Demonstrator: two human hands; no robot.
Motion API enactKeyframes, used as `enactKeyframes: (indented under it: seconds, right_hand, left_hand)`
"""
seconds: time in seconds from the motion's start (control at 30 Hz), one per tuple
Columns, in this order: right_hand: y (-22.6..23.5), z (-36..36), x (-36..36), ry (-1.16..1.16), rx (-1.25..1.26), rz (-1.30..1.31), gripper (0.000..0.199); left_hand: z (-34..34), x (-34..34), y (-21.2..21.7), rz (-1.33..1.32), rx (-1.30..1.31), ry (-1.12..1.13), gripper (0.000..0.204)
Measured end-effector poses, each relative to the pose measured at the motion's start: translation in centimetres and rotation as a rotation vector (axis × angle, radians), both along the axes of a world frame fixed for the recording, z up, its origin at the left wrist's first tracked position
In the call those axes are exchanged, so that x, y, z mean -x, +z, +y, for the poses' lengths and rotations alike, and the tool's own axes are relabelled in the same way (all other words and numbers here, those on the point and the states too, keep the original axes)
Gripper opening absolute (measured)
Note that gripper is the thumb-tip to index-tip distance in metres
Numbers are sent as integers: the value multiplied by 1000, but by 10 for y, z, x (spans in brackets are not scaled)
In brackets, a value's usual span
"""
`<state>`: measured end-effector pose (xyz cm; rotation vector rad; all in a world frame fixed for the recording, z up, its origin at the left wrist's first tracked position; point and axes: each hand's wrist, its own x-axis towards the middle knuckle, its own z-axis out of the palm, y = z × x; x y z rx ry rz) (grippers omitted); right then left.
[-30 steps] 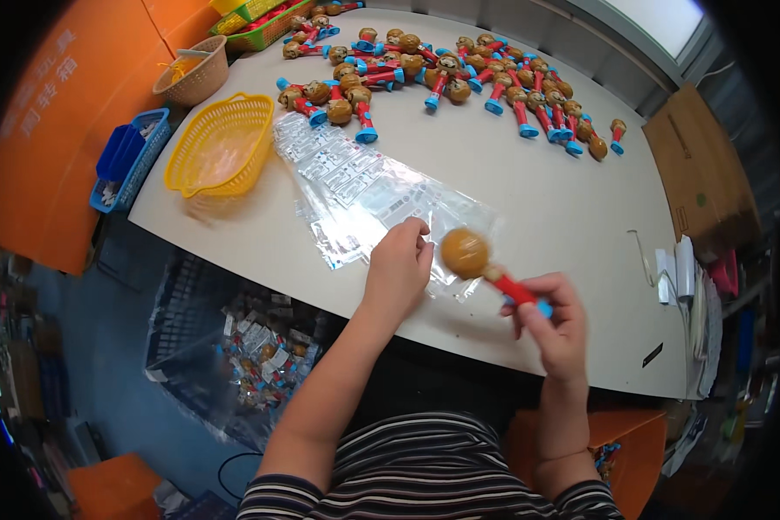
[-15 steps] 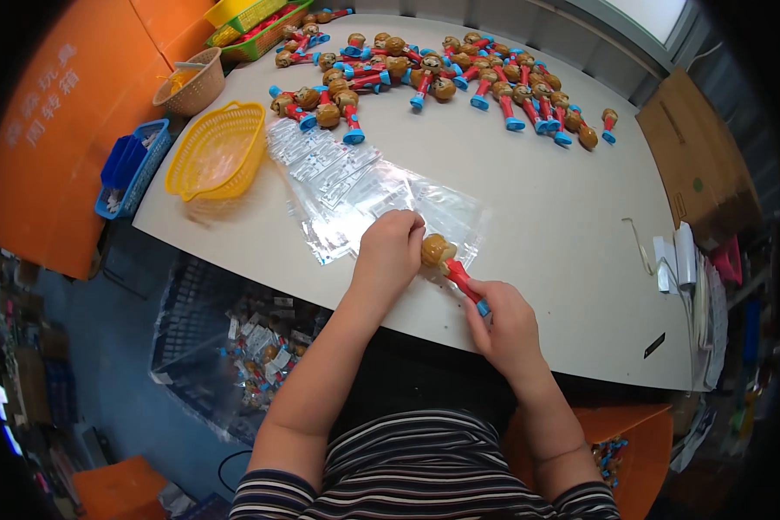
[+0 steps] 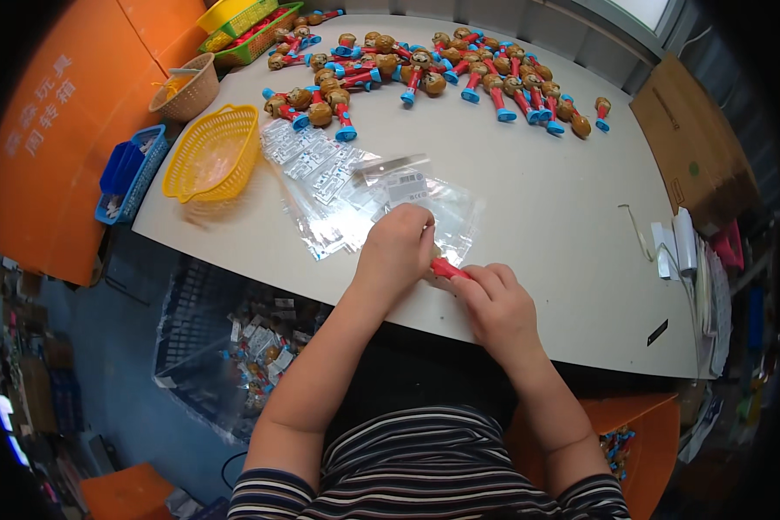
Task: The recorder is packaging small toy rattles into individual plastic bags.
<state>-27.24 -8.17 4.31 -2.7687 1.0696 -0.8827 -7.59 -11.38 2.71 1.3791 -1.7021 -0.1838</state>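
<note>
The tabletop (image 3: 572,225) bears the clear bags (image 3: 452,206). At the bags' near edge, the left hand (image 3: 394,247) has a curled grip; what it pinches, I cannot tell. Nearside-right of the bags, the right hand (image 3: 500,303) clasps the red toy figure (image 3: 447,269), its long axis slanting leftward and away, toward the left hand.

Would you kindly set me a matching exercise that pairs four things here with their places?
1. Yellow basket
2. Cardboard box
3. Clear bags
4. Toy by the front edge

A. At the right side of the table
B. In the right hand
C. Near the table's left edge
D. Lying between the toy pile and the left hand

Pairs: 1-C, 2-A, 3-D, 4-B
</note>
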Motion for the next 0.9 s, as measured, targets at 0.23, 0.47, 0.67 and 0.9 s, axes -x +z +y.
enactKeyframes:
  seconds: [0.23,0.47,0.67,0.9]
  right_hand:
    - [-9,-4,3,-194,-474,-394,25]
    - [-16,-9,-2,-43,35,-177,25]
    - [-16,-8,-1,-224,-1396,-1115,21]
    - [-24,6,-29,-68,-166,-459,31]
  left_hand:
    - [10,-2,6,130,-55,-3,8]
    - [15,-2,7,65,6,-110,9]
    - [20,1,8,83,2,-86,8]
    - [18,23,10,105,152,-100,9]
